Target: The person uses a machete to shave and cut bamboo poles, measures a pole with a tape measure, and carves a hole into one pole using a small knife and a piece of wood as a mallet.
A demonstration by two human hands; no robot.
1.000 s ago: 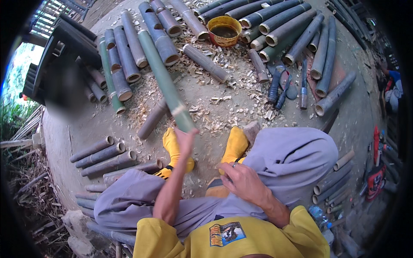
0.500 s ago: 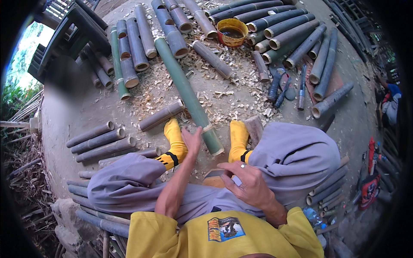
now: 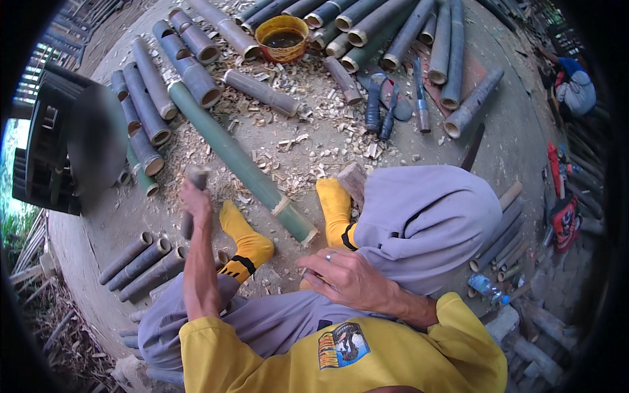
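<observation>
My left hand (image 3: 196, 202) is closed round a short dark bamboo section (image 3: 187, 226), raised beside my left foot. The section is blurred by motion, its ends showing above and below my fingers. A ring is on my right hand (image 3: 350, 278), which is held over my lap with curled fingers. Whatever those fingers may hold is hidden. Between my yellow-socked feet lies a long green bamboo pole (image 3: 229, 154), its near end close to my right hand. Pale shavings (image 3: 301, 157) are scattered around it.
A yellow-and-red tub (image 3: 282, 52) of dark liquid stands beyond the pole. Several bamboo sections (image 3: 400, 39) are fanned out at the far right. Dark-handled tools (image 3: 373, 108) lie beside them. A dark chair (image 3: 49, 144) stands at left. Another person (image 3: 576, 92) crouches far right.
My left hand has taken up the short bamboo section from the ground and moved left with it. The view has turned a little. My right hand stays over my lap.
</observation>
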